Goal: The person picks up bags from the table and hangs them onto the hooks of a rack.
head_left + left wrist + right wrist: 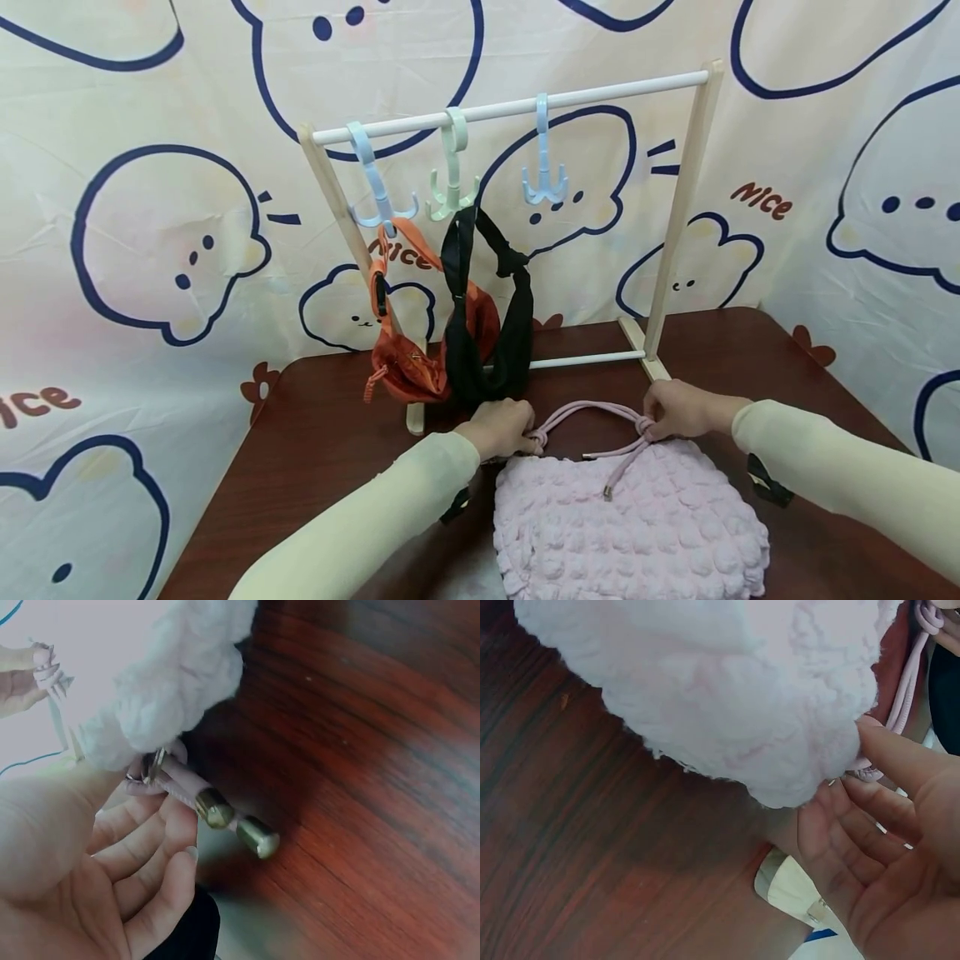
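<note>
A puffy pale-pink bag (pixel 630 521) lies on the table, its quilted side facing up. My left hand (pixel 501 429) grips the left end of its looped cord handle (pixel 592 406), by a knot. With thumb and fingers, my right hand (pixel 684 410) pinches the handle's right knot. In the left wrist view, two metal-capped cord ends (pixel 236 825) stick out beside the fingers of the left hand (pixel 112 870). The right wrist view has the right hand (pixel 885 832) at the corner of the bag (pixel 727 697); the exact pinch point is partly hidden.
A rack with a white rail (pixel 510 108) stands behind the bag. It carries two blue hooks (pixel 545 158) and a green hook (pixel 452 167). An orange bag (pixel 412 367) and a black bag (pixel 487 367) hang at its left. A patterned cloth (pixel 165 250) backs the brown table (pixel 300 467).
</note>
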`<state>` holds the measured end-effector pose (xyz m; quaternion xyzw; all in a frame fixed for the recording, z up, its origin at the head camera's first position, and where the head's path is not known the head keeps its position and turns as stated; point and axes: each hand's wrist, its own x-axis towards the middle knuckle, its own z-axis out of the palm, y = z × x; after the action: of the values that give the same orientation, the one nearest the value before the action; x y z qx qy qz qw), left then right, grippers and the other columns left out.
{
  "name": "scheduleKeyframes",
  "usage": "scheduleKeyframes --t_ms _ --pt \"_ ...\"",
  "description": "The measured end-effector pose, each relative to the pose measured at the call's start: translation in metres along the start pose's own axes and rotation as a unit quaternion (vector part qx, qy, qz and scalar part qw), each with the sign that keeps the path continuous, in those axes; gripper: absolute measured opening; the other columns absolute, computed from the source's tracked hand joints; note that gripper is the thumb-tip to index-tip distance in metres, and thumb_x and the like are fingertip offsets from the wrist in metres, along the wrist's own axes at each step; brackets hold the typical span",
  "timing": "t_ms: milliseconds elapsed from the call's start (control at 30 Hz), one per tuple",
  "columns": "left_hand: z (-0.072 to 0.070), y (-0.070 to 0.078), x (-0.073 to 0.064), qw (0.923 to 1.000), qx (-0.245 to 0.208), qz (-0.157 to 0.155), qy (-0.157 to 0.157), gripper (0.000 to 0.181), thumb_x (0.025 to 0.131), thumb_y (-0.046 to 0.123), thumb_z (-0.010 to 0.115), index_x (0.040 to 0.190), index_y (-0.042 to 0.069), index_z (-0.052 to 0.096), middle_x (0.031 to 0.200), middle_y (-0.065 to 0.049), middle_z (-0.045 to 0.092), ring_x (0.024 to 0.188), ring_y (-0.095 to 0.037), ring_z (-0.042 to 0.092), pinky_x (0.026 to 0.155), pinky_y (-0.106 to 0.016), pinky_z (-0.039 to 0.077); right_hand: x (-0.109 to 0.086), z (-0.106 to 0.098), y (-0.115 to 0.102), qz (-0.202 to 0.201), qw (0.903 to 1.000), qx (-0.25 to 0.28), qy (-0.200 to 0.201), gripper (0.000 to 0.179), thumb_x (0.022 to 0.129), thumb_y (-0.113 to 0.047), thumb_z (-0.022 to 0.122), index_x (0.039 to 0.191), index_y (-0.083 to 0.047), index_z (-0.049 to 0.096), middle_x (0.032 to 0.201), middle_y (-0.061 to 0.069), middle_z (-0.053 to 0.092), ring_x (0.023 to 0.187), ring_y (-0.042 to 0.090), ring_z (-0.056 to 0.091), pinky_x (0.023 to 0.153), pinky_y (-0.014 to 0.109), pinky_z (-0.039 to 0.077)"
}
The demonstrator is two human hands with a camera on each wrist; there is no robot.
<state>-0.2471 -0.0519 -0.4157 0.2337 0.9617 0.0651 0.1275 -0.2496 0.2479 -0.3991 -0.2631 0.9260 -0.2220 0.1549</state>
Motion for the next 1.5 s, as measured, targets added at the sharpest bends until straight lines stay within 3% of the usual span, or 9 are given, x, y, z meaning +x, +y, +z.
scheduleKeyframes --t_ms 200,500,733,833,1100,1267,1500 --pt "0.0 -0.003 -0.002 0.9999 0.004 0.003 -0.012 0.04 0.088 0.042 0.077 0.064 0.018 0.056 0.054 0.007 0.042 0.053 -0.007 0.045 0.049 -0.025 0.034 -0.001 0.007 0.003 -0.017 0.9998 -0.01 0.001 0.016 0.081 -0.01 0.081 0.075 -0.009 0.066 0.066 -0.009 0.053 0.061 0.002 0.047 0.057 0.021 0.04" --pt "0.001 -0.007 -0.005 0.9993 -0.023 0.003 -0.031 0.045 0.089 0.04 0.077 0.06 0.019 0.051 0.053 0.008 0.035 0.051 -0.009 0.042 0.05 -0.025 0.032 -0.001 0.014 0.007 -0.028 0.9995 -0.015 0.006 0.014 0.082 -0.012 0.081 0.076 -0.009 0.069 0.068 -0.009 0.056 0.063 0.002 0.047 0.058 0.021 0.04" --pt "-0.004 -0.007 -0.006 0.9976 -0.026 0.004 -0.065 0.027 0.092 0.034 0.074 0.075 0.018 0.062 0.061 0.006 0.044 0.054 -0.009 0.046 0.052 -0.025 0.035 -0.003 0.015 0.012 -0.027 0.9996 -0.001 0.001 0.016 0.083 -0.013 0.081 0.075 -0.009 0.068 0.067 -0.009 0.054 0.062 0.001 0.046 0.058 0.02 0.04" --pt "-0.004 -0.008 -0.005 0.9959 -0.046 0.005 -0.078 0.022 0.093 0.03 0.074 0.08 0.016 0.064 0.063 0.005 0.051 0.053 -0.008 0.049 0.052 -0.023 0.038 -0.004 0.016 0.014 -0.032 0.9995 0.005 0.001 0.02 0.084 -0.013 0.08 0.072 -0.008 0.064 0.067 -0.01 0.051 0.062 0.002 0.045 0.058 0.02 0.038" --pt "-0.001 -0.011 -0.002 0.9876 -0.117 -0.006 -0.105 0.034 0.093 0.021 0.074 0.066 0.011 0.055 0.049 0.0 0.051 0.041 -0.01 0.049 0.044 -0.021 0.039 -0.003 0.018 0.013 -0.018 0.9998 0.013 -0.003 0.024 0.084 -0.014 0.08 0.073 -0.008 0.06 0.067 -0.009 0.047 0.063 0.004 0.044 0.059 0.021 0.037" --pt "-0.003 -0.005 -0.003 0.9906 -0.092 -0.011 -0.101 0.037 0.093 0.024 0.074 0.065 0.01 0.056 0.048 0.0 0.05 0.04 -0.01 0.051 0.043 -0.021 0.039 -0.002 0.018 0.011 0.0 1.0 0.002 -0.005 0.023 0.083 -0.014 0.081 0.075 -0.008 0.061 0.069 -0.006 0.05 0.064 0.006 0.046 0.06 0.023 0.039" --pt "-0.004 0.006 -0.006 0.9973 0.011 -0.015 -0.071 0.032 0.092 0.032 0.074 0.073 0.014 0.057 0.062 0.001 0.052 0.051 -0.01 0.053 0.054 -0.025 0.041 -0.001 0.018 0.009 0.006 0.9999 -0.006 -0.012 0.024 0.084 -0.014 0.081 0.076 -0.008 0.059 0.067 -0.006 0.048 0.063 0.007 0.046 0.058 0.023 0.038"
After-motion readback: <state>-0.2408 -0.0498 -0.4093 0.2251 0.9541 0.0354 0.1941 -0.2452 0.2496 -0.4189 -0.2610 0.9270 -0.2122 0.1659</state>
